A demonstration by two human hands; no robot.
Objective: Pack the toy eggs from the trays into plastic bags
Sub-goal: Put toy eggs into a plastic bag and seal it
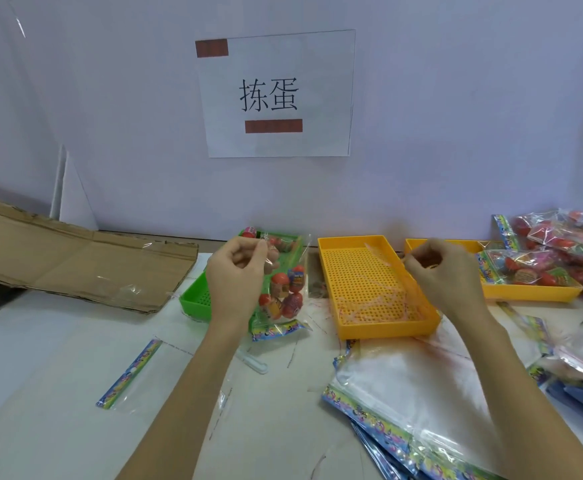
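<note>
Nearest, at 5 o'clock: stack of empty plastic bags [407, 393] with printed colour header strips, fanned over the white table [58, 358]. At 7 o'clock: single empty bag [134, 372] lying flat, header strip along its left edge. Small clear plastic piece [253, 362] between the forearms, kind not discernible.

Mid-field, left hand [236, 275]: fingers curled, thumb and fingertips pinching the top edge of a filled bag [284, 292]. Bag hanging upright, printed header strip at the bottom touching the table, several red toy eggs [283, 291] inside. Behind it, at 12 o'clock: green tray [193, 296], perforated floor, largely hidden by hand and bag; more eggs visible at its far end.

Right hand [435, 268]: fingers curled, pinching a thin transparent strip [383, 258] that trails over the yellow tray [369, 289]. Whether strip is joined to the filled bag: cannot tell. Tray just right of the green one, perforated floor, no eggs seen in it.

At 2 o'clock: second yellow tray [529, 292], carrying a packed bag of eggs [522, 268]. Beyond, at far right: heap of packed bags [574, 237] against the wall.

At 10 o'clock: flattened cardboard [75, 261] resting on the table's far left edge.

Farthest: white wall with paper sign [276, 95] bearing two printed characters and two red-brown bars.
</note>
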